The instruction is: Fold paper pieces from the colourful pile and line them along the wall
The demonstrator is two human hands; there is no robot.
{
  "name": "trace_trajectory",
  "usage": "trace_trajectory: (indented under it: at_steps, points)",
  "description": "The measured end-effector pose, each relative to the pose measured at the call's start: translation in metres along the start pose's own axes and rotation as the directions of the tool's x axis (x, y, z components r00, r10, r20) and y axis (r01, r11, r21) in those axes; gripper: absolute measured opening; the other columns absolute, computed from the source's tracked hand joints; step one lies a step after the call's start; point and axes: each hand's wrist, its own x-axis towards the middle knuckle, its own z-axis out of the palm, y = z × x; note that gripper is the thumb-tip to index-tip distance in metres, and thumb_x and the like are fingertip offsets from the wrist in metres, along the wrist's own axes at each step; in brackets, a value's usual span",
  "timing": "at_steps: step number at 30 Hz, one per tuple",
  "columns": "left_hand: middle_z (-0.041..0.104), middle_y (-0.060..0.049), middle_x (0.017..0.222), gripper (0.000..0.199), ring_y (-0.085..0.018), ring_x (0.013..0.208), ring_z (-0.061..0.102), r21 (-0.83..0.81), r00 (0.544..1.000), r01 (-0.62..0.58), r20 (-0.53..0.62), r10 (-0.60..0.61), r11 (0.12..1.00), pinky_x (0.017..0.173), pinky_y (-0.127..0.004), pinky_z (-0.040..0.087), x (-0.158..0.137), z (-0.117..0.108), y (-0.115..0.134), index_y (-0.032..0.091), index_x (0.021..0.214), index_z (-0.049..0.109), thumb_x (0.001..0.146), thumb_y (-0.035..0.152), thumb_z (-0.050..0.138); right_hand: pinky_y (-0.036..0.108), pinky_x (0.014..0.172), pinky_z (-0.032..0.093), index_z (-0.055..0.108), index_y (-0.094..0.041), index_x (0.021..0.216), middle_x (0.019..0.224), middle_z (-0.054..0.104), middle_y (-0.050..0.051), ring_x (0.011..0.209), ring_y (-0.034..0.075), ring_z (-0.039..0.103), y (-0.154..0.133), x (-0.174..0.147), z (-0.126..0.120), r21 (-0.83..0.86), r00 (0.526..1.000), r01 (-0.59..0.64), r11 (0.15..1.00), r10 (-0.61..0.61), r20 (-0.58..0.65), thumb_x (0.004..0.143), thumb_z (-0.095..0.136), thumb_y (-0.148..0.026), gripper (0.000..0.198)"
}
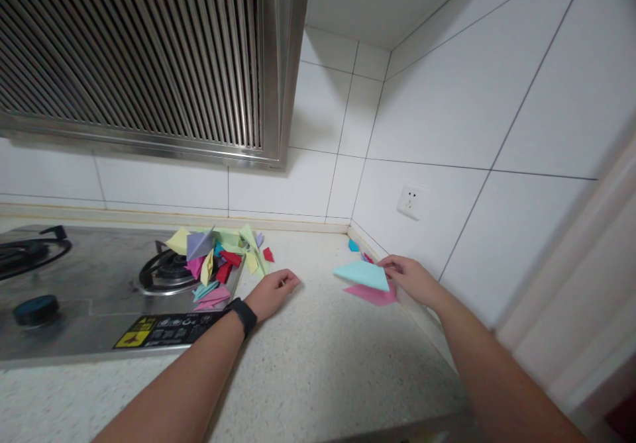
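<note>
Right hand (412, 279) pinching blue paper (362, 275) by the wall, over pink paper (371, 294) on the worktop (318, 357). Left hand (271, 293) loosely curled, empty, resting near paper scraps (218, 264) on the hob (89, 297).

White tiled walls (447, 98) w/ socket (412, 200) — steel hood (149, 59).

You see one printed item only: black-and-yellow label (166, 330) on front edge of steel gas hob (94, 284), just left of your left wrist. Yellow panel at label's left end carries dark warning pictogram; black part carries rows of small white symbols and print, too small to read. No brand, number or word legible on range hood (149, 59), wall socket (411, 200) or coloured paper.
</note>
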Motion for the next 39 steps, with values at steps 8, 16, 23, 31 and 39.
trace_trajectory:
  at_steps: [8,16,23,31,39]
  points:
    - [0.054,0.000,0.065,0.033,-0.014,0.061,0.045,0.014,0.999,-0.001,0.037,0.001,1.000,0.058,-0.023,0.032,0.000,0.003,-0.006,0.017,0.083,0.064,0.084,0.046,0.050,0.026,0.063,0.042,0.067,-0.018,0.088,0.076,0.067,0.004,0.070,0.018,0.060,0.008,0.002,0.003,-0.259,1.000,-0.007,0.966,0.008,0.002,0.075,0.055,-0.032,0.022]
    - [0.056,0.000,0.065,0.028,-0.014,0.060,0.047,0.077,0.998,-0.029,0.064,0.024,0.997,0.055,-0.023,0.031,-0.001,0.002,-0.008,0.018,0.088,0.066,0.085,0.041,0.050,0.035,0.083,0.037,0.069,-0.021,0.091,0.096,0.067,0.010,0.094,0.026,0.056,0.017,0.003,0.011,-0.716,0.995,0.083,0.693,-0.012,0.104,0.069,0.062,-0.019,0.023]
    - [0.057,-0.001,0.065,0.027,-0.014,0.060,0.048,0.075,0.998,-0.027,0.064,0.022,0.997,0.055,-0.022,0.031,-0.001,0.001,-0.008,0.017,0.087,0.067,0.084,0.039,0.052,0.033,0.092,0.035,0.068,-0.022,0.101,0.106,0.067,0.008,0.104,0.023,0.056,-0.011,0.010,0.045,-0.608,0.938,0.318,0.727,-0.149,0.313,0.080,0.052,-0.017,0.027]
    - [0.057,-0.001,0.065,0.029,-0.014,0.061,0.048,0.109,0.995,-0.021,0.097,0.010,0.994,0.056,-0.023,0.033,-0.001,0.001,-0.008,0.016,0.089,0.067,0.086,0.039,0.048,0.028,0.073,0.039,0.067,-0.019,0.093,0.096,0.068,0.008,0.089,0.021,0.062,-0.012,0.019,0.068,-0.663,0.940,0.274,0.697,-0.046,0.339,0.083,0.049,-0.018,0.021]
    - [0.055,0.001,0.065,0.030,-0.013,0.060,0.047,0.173,0.991,-0.002,0.134,-0.021,0.985,0.055,-0.023,0.032,0.000,0.001,-0.012,0.016,0.092,0.066,0.087,0.039,0.046,0.027,0.065,0.034,0.065,-0.020,0.089,0.092,0.068,0.006,0.083,0.020,0.062,-0.012,0.020,0.070,-0.687,0.936,0.306,0.659,-0.073,0.346,0.084,0.046,-0.016,0.020]
